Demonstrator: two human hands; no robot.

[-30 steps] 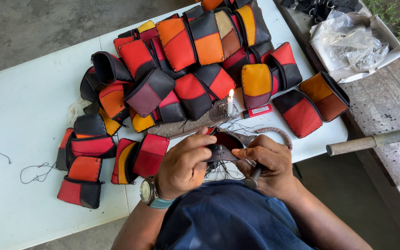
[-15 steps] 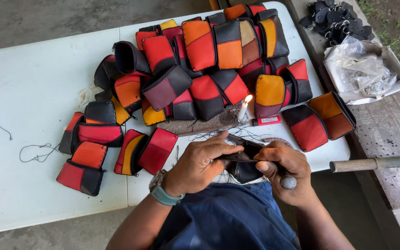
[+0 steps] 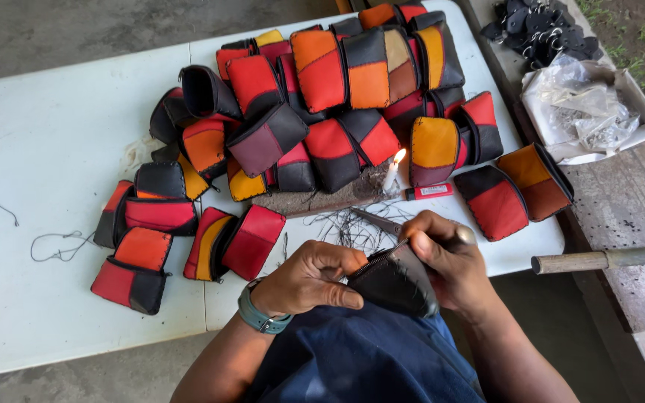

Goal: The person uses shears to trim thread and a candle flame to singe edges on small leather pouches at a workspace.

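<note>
My left hand (image 3: 309, 277) grips one side of a small dark leather pouch (image 3: 391, 282) held over my lap, at the near edge of the white table (image 3: 46, 149). My right hand (image 3: 446, 263) holds the other side of the pouch and also grips a thin tool with a rounded metal end (image 3: 463, 236). The pouch's zip runs along its top between both hands. A watch sits on my left wrist (image 3: 257, 312).
A big pile of red, orange and black leather pouches (image 3: 322, 97) covers the table's middle. A lit candle (image 3: 393, 170) stands on a dark slab, a red lighter (image 3: 428, 192) beside it. Cut threads lie near scissors (image 3: 375, 221). A box with plastic bags (image 3: 587, 112) sits right.
The camera view has shifted, so the table and pile appear lower. Both hands still hold the dark pouch, which has turned so its flat side and zip show.
</note>
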